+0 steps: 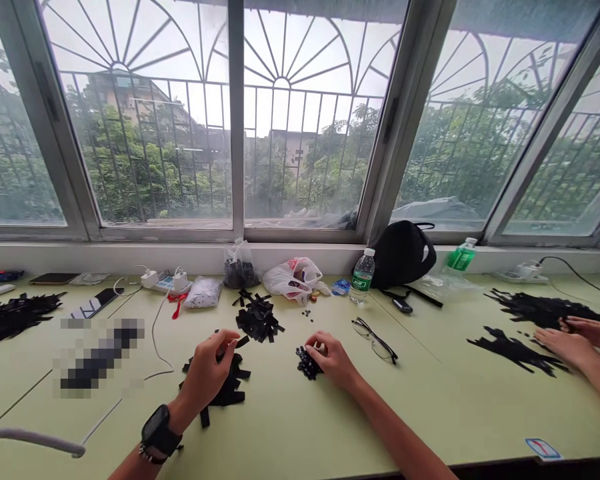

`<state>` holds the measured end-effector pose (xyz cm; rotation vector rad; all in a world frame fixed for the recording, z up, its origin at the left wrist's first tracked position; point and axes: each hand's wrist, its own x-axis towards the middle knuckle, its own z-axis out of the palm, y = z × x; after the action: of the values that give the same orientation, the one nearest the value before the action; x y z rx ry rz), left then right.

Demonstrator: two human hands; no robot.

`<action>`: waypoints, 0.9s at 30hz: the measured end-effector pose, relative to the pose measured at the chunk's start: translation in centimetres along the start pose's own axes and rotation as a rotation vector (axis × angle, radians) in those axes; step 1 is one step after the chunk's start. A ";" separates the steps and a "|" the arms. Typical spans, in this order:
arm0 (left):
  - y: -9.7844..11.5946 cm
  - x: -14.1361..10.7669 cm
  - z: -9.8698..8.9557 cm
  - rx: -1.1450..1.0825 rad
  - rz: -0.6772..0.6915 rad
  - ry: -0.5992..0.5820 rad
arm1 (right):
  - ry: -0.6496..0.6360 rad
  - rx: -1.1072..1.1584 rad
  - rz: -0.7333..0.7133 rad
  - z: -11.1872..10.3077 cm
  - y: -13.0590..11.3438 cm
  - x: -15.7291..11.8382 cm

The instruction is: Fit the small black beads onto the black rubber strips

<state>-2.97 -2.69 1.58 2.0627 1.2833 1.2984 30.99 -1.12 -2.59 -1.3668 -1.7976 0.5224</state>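
"What covers the pale-green workbench (280,433)?"

"Heaps of black strips (229,393). They look thin, light and floppy, so take them by an end."

"Left hand (205,373)?"

"Curled, pinching strips, at the other hand's nine o'clock."

"Right hand (333,360)?"

"Half-closed at its own nine o'clock, over small black pieces (307,363) that look easily scattered. Whether it grips them, I can't tell."

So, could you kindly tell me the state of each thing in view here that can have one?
Left hand: pinching thin black strips
Right hand: curled over small black pieces
Clear plastic water bottle: upright, capped
Black-framed eyeglasses: lying with temples unfolded
White plastic carrier bag: crumpled
White power strip: chargers plugged in
Metal-framed glass window: shut
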 end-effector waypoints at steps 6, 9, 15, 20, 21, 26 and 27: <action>0.8 1.2 2.4 -0.461 -0.179 -0.068 | -0.067 0.131 0.197 -0.7 0.7 2.2; 0.9 2.3 3.8 -0.535 -0.265 -0.088 | -0.174 0.221 0.271 -1.4 0.6 3.7; 0.5 3.7 5.1 -0.614 -0.309 -0.074 | -0.167 0.251 0.387 -1.7 0.6 5.4; 0.3 3.3 4.6 -0.682 -0.355 -0.094 | -0.150 0.081 0.145 -0.6 0.2 4.5; 0.4 3.2 4.5 -0.710 -0.372 -0.110 | -0.175 0.046 0.097 -0.4 0.0 4.3; 1.0 2.7 4.3 -0.785 -0.442 -0.175 | -0.210 -0.058 -0.008 0.2 -0.4 3.6; 1.1 2.6 4.3 -0.784 -0.444 -0.186 | -0.201 -0.067 -0.013 0.2 -0.4 3.6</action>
<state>1.68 -0.45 1.48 1.2317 0.8720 1.1179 30.22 2.12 -1.23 -1.3877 -1.9999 0.6154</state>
